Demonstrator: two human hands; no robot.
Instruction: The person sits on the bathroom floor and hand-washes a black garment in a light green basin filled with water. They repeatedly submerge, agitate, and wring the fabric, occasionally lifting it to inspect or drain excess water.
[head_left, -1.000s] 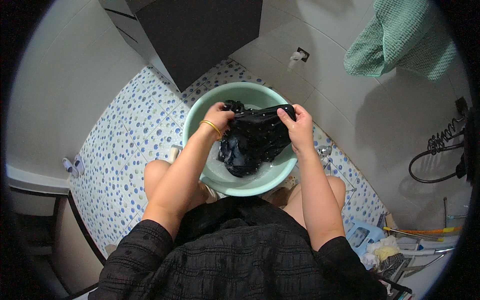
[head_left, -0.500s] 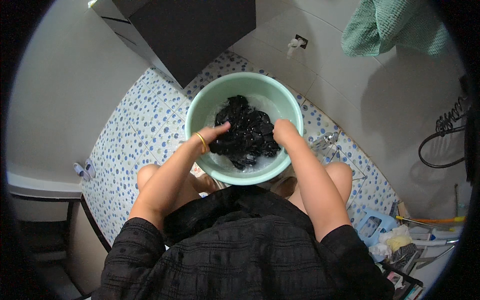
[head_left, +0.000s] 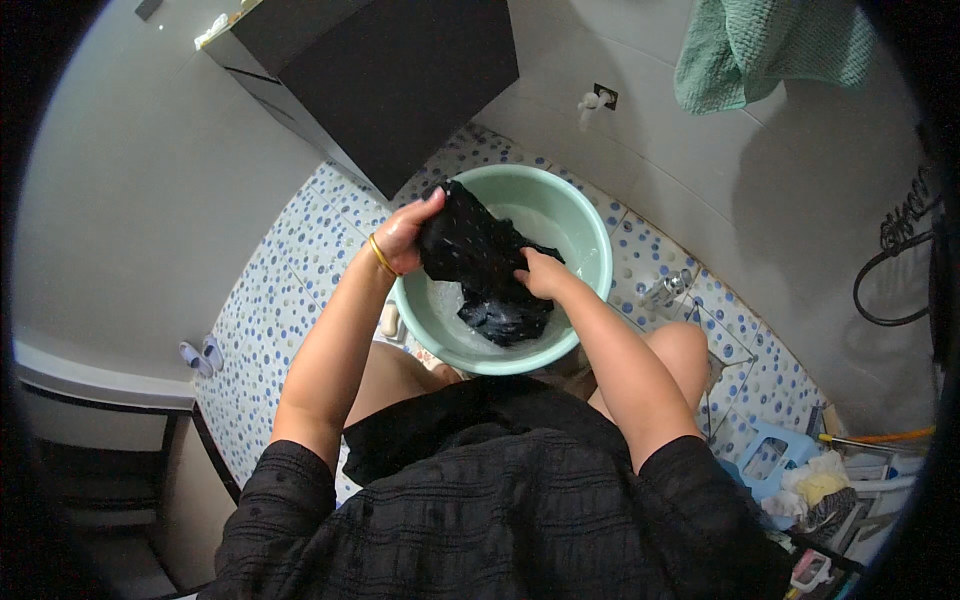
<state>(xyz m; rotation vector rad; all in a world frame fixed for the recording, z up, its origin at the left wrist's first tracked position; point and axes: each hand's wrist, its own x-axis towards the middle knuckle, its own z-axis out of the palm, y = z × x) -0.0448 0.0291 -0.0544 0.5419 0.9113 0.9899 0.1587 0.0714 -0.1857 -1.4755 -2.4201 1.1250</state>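
Water, shallow and sudsy, lies in the bottom of a pale green basin [head_left: 590, 225] on the dotted tile floor [head_left: 290, 270], and a wet black garment [head_left: 478, 262] hangs partly inside it, its lower end trailing in the water. The left hand [head_left: 405, 232], a gold bangle [head_left: 381, 256] at its wrist, has its fingers clamped on the garment's upper edge above the near rim. The right hand [head_left: 543, 273] pinches the cloth lower down, fingers closed together on it. A dark cabinet [head_left: 400, 80] stands just behind the basin; a green towel [head_left: 770, 45] hangs on the wall.
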